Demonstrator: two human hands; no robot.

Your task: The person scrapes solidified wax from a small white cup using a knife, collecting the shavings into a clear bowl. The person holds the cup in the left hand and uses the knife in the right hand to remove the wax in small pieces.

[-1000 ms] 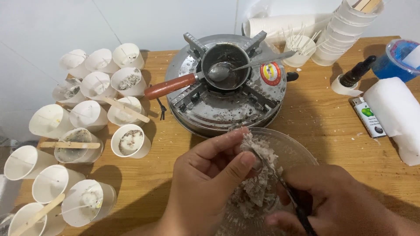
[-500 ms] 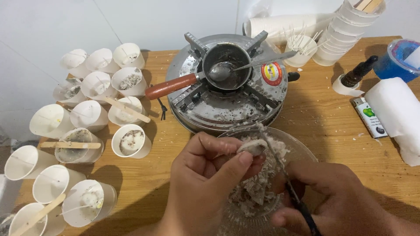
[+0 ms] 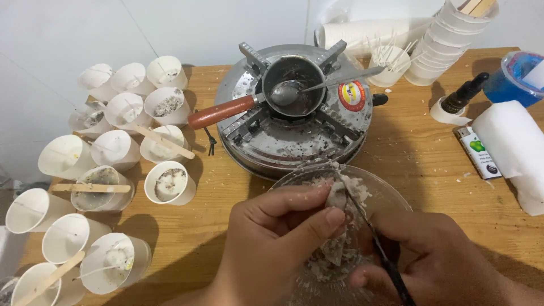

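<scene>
My left hand [image 3: 277,243] pinches a whitish lump of wax [image 3: 338,195] between thumb and fingers over a clear glass bowl [image 3: 391,192] holding crumbled white flakes. My right hand [image 3: 430,255] grips a thin black-handled blade [image 3: 377,249] whose tip rests against the lump. Both hands hover over the bowl at the table's near edge.
Behind the bowl stands a round metal stove [image 3: 294,130] carrying a small pan [image 3: 292,85] with a red handle and a spoon. Several white paper cups [image 3: 130,107] with wicks and wooden sticks crowd the left. Stacked cups [image 3: 447,39], a dropper bottle [image 3: 462,96], a lighter [image 3: 479,153] and a white block [image 3: 510,141] lie right.
The lump in my left hand has turned and shifted slightly right, and the blade has slid along it. The hands stay over the bowl.
</scene>
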